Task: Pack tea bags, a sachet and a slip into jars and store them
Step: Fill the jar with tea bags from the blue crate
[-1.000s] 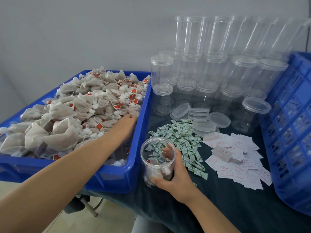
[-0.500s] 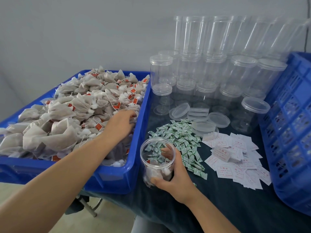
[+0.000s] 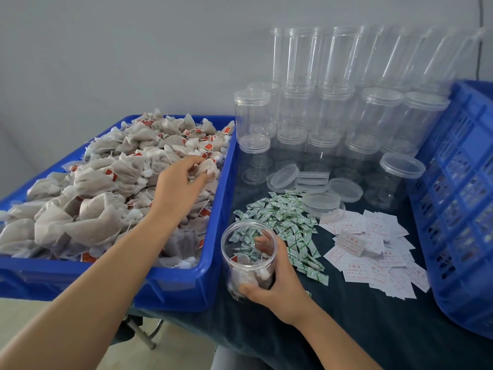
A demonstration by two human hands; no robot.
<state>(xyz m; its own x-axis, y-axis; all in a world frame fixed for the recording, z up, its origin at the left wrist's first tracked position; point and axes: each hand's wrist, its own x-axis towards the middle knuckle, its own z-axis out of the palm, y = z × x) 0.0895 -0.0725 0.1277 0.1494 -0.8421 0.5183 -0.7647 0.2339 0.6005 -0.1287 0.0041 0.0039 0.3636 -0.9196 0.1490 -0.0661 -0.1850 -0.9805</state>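
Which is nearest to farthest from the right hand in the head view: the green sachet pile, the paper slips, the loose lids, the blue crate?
From the right hand, which holds the open jar:
1. Green sachet pile, just beyond its fingers.
2. Paper slips, to its right on the cloth.
3. Loose lids, farther back past the sachets.
4. Blue crate, at the far right edge.

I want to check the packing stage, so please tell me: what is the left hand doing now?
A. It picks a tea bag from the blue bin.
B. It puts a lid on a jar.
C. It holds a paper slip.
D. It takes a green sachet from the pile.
A: the left hand pinches a tea bag over the blue bin, while the right hand holds the open jar.
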